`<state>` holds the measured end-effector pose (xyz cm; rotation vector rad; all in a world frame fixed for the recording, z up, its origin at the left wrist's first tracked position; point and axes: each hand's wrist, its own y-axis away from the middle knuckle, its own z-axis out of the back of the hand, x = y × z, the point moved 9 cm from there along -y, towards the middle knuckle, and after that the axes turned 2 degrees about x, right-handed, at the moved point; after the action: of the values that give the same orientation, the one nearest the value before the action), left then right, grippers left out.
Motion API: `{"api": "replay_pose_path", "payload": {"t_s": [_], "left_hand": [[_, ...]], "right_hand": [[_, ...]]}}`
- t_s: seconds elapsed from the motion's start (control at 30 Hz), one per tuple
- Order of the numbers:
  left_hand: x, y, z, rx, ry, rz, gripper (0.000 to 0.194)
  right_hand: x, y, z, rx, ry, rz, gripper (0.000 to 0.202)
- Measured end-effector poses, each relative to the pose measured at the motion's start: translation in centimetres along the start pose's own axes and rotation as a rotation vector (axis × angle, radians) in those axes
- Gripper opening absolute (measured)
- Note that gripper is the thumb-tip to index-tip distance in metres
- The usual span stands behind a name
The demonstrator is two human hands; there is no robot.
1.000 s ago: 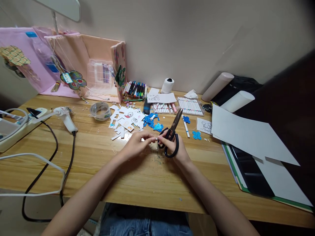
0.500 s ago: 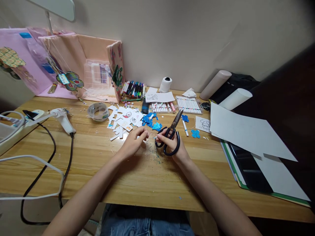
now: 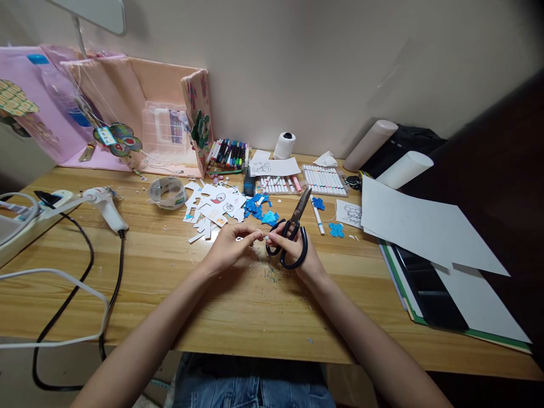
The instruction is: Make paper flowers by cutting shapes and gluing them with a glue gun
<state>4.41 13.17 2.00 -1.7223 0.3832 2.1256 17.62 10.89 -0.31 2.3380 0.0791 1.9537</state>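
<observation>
My right hand (image 3: 304, 249) has black-handled scissors (image 3: 297, 218) hooked in it, blades pointing up and away. Its thumb and index finger also pinch a tiny pale piece (image 3: 267, 238). My left hand (image 3: 232, 243) is closed in a pinch, its fingertips meeting that piece from the left; how firmly they grip it is too small to tell. Just beyond the hands lie white paper cut-outs (image 3: 217, 204) with small drawings and a heap of blue scraps (image 3: 257, 207).
Clear tape roll (image 3: 167, 194) and glue gun (image 3: 108, 209) with a black cord lie left. Behind are markers (image 3: 229, 154), a pen tray (image 3: 325, 180) and a pink box (image 3: 161, 79). Blue flower cut-outs (image 3: 336, 230) and large white sheets (image 3: 425, 226) lie right.
My left hand has moved right and its fingertips have closed in on the small piece at my right fingertips. The scissors stay in my right hand. The view has shifted slightly.
</observation>
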Motion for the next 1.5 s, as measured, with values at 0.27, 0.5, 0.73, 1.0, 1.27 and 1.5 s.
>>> {"api": "replay_pose_path", "payload": {"t_s": [0.27, 0.5, 0.73, 1.0, 1.27, 1.5], "left_hand": [[1.2, -0.1, 0.6, -0.076, 0.053, 0.106, 0.024], [0.2, 0.0, 1.2, -0.121, -0.072, 0.004, 0.028], [0.8, -0.2, 1.3, -0.142, -0.093, 0.035, 0.038], [1.7, 0.1, 1.7, -0.206, 0.148, 0.155, 0.030], [2.1, -0.3, 1.2, -0.136, 0.220, 0.093, 0.044], [1.7, 0.2, 2.3, -0.229, 0.023, 0.139, 0.036]], "right_hand": [[-0.1, 0.1, 0.2, -0.017, -0.058, -0.008, 0.031], [-0.1, 0.0, 0.3, -0.023, -0.086, 0.008, 0.032], [-0.2, 0.0, 0.3, -0.026, -0.105, 0.002, 0.030], [-0.2, 0.1, 0.3, -0.024, -0.087, -0.005, 0.029], [-0.1, 0.2, 0.3, -0.037, -0.091, -0.025, 0.032], [-0.2, 0.1, 0.3, -0.024, -0.070, -0.002, 0.031]]}}
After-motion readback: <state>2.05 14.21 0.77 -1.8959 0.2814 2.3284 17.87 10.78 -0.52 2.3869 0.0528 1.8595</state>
